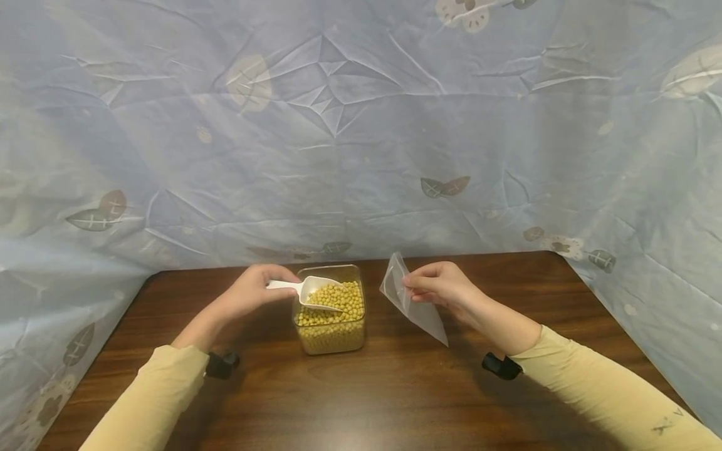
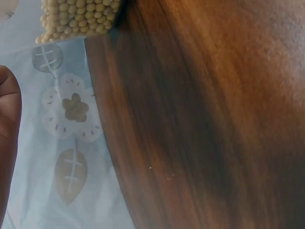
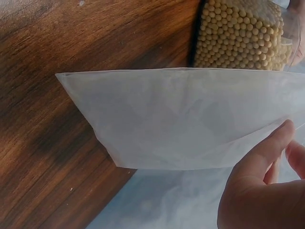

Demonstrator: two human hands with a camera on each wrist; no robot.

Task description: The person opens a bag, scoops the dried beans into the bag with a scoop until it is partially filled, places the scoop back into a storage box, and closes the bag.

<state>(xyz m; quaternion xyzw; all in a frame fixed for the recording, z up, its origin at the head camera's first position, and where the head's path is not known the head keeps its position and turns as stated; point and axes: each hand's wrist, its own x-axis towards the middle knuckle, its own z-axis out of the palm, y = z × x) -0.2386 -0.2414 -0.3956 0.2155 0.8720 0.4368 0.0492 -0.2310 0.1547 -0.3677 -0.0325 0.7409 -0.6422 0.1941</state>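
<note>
My left hand (image 1: 261, 289) pinches the handle of a white scoop (image 1: 307, 289). The scoop's bowl lies in the yellow soybeans (image 1: 352, 300) and has beans in it. A clear square container (image 1: 329, 342) holds the beans and stands on the table. To its right, my right hand (image 1: 442, 285) pinches a translucent plastic bag (image 1: 414, 311) near its upper edge, and the bag hangs above the table. In the right wrist view the bag (image 3: 176, 119) appears flat, with no beans visible in it. Only a sliver of the left hand (image 2: 8, 114) shows in the left wrist view.
The dark wooden table (image 1: 350, 401) has a back edge that meets a pale blue patterned cloth (image 1: 338, 156), which also hangs at both sides. Each wrist carries a black camera, one at the left wrist (image 1: 222, 364) and one at the right (image 1: 501, 366).
</note>
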